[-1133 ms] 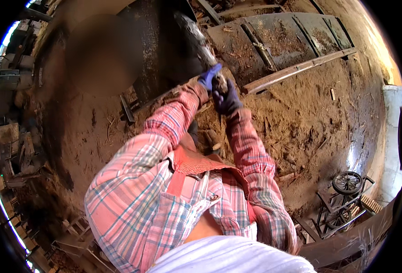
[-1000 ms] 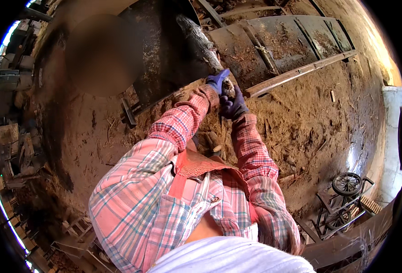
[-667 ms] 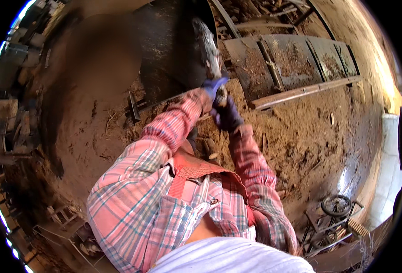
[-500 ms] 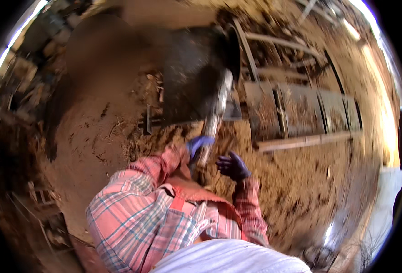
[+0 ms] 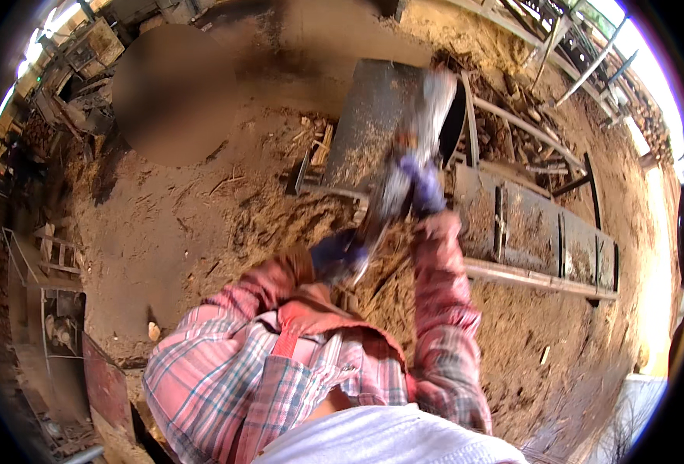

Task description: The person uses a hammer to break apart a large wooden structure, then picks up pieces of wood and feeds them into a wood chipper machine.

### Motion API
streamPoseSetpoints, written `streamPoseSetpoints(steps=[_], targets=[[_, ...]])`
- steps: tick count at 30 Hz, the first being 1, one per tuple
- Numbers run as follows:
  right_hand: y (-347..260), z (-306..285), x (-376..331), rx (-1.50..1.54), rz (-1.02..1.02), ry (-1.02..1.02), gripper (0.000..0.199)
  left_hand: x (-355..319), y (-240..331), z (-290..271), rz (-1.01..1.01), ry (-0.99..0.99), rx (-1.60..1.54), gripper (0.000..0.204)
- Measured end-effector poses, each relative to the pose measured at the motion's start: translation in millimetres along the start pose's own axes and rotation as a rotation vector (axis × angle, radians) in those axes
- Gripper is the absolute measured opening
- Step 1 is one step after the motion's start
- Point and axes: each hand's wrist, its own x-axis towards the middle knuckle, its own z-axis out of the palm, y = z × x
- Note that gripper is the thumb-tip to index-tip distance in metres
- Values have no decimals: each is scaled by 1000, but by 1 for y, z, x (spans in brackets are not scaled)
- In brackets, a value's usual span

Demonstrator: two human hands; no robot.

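A long, rough-barked log (image 5: 390, 193) runs slantwise away from my body, its far part smeared by motion. My left hand (image 5: 337, 258), in a purple-blue glove, is closed around the near end of the log. Farther up, my right hand (image 5: 424, 184), gloved the same way, grips the log from its right side. The log's far end lies over the right part of a grey metal plate (image 5: 361, 116) strewn with wood chips. Beside that end, a dark curved edge (image 5: 458, 116) shows on the right.
A long metal trough (image 5: 531, 220) with dark crossbars stretches to the right, a wooden beam (image 5: 543, 277) along its near side. Scrap wood (image 5: 512, 139) is heaped behind it. Chips and bark litter the brown ground (image 5: 179, 247). A round patch at upper left is blurred out.
My right hand, open and apart from the log before, has reached forward and taken hold of it. The log's far end has risen in view and shifted right. The whole view has turned.
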Motion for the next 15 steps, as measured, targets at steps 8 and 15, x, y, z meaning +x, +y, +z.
streamPoseSetpoints(steps=[8,15], targets=[[54,16,-55,-1,-113,241,53,87,39,-97,-445,-98,-1323,60],[184,-27,-153,1140,374,289,44,89,3,44,-771,0,-1217,40]])
